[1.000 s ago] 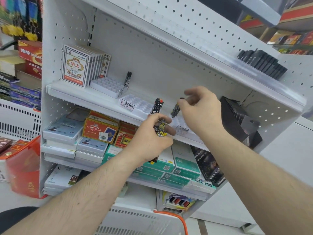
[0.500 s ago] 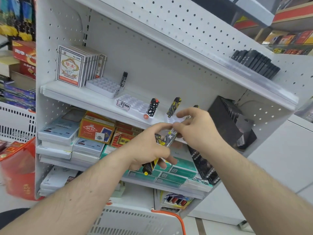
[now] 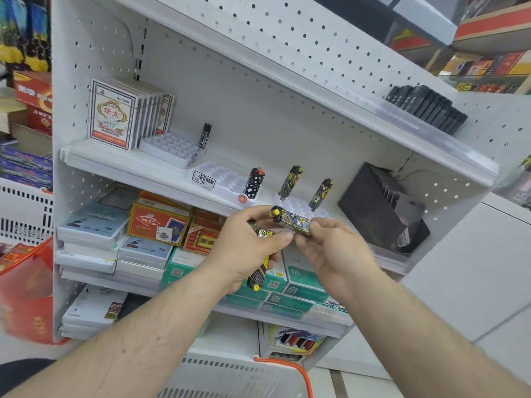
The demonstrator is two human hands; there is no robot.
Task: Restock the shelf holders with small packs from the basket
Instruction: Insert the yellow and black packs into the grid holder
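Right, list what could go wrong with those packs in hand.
1. The left hand grips several packs at once while the right hand pulls one pack free; the rest could slip out.
2. The two packs standing in the holder lean; reaching in may knock them over.

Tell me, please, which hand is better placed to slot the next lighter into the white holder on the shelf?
The right hand, probably. It pinches one end of the yellow-and-black lighter just below the right-hand white holder, where two lighters stand. The left hand touches its other end but also grips the spare lighters.
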